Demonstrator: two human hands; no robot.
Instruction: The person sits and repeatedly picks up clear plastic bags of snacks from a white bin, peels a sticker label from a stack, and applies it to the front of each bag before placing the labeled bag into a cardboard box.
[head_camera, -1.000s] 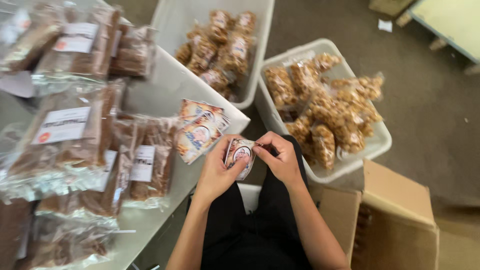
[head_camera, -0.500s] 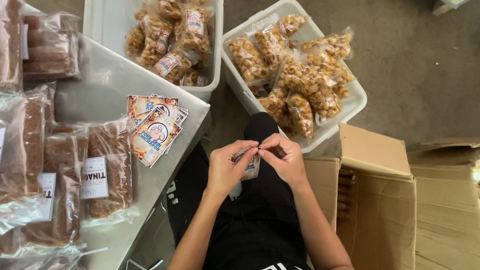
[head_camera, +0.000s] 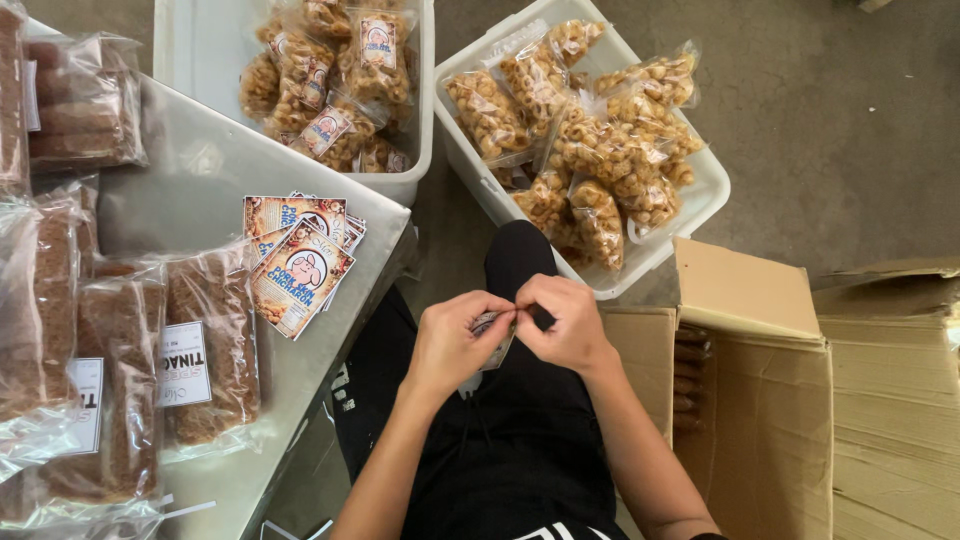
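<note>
Over my lap, my left hand (head_camera: 455, 340) and my right hand (head_camera: 565, 320) pinch one small printed label sticker (head_camera: 494, 332) between their fingertips. The label is mostly hidden by my fingers. A fanned stack of the same colourful labels (head_camera: 297, 258) lies on the grey metal table (head_camera: 200, 170) to my left. Clear bags of brown snack pieces (head_camera: 205, 340) with white labels rest on that table.
Two white plastic tubs stand on the floor ahead: one (head_camera: 415, 150) holds labelled bags of fried snacks, the other (head_camera: 700, 195) unlabelled bags. An open cardboard box (head_camera: 750, 400) sits at my right, with flattened cardboard (head_camera: 895, 400) beyond it.
The view has tilted down and shifted, so the table and tubs sit higher and further left. My hands stay together on the label, fingers now curled more tightly over it.
</note>
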